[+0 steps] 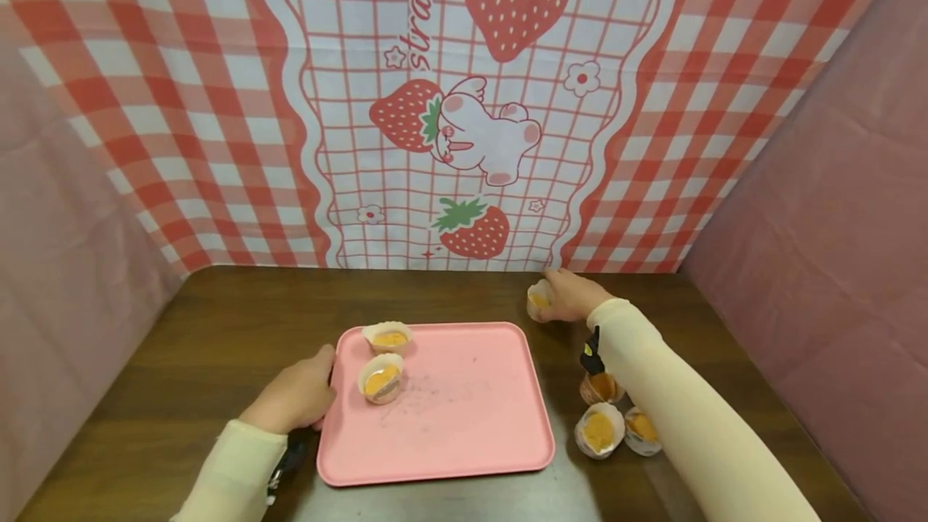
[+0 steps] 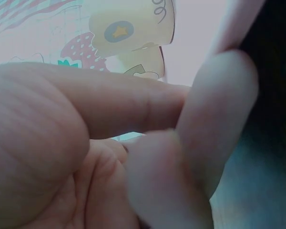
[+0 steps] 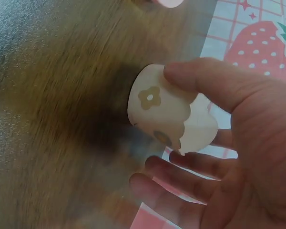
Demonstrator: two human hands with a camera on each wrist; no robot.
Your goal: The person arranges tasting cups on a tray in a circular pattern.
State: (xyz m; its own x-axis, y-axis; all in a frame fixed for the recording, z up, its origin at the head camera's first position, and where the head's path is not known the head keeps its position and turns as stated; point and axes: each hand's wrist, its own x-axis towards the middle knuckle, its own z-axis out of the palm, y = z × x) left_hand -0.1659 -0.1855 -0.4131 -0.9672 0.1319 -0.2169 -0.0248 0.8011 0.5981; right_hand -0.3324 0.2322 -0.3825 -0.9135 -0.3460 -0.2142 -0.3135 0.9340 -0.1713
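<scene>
One dark wooden table (image 1: 217,329) is bearing a pink tray (image 1: 464,401). The left hand (image 1: 300,389) is gripping the tray's left edge. Just past the tray's far right corner, the right hand (image 1: 576,296) is pinching a scalloped cup (image 1: 538,302). Two pale cups (image 1: 381,379) are standing on the tray's left part; three other cups (image 1: 599,431) are clustering off its right side.
</scene>
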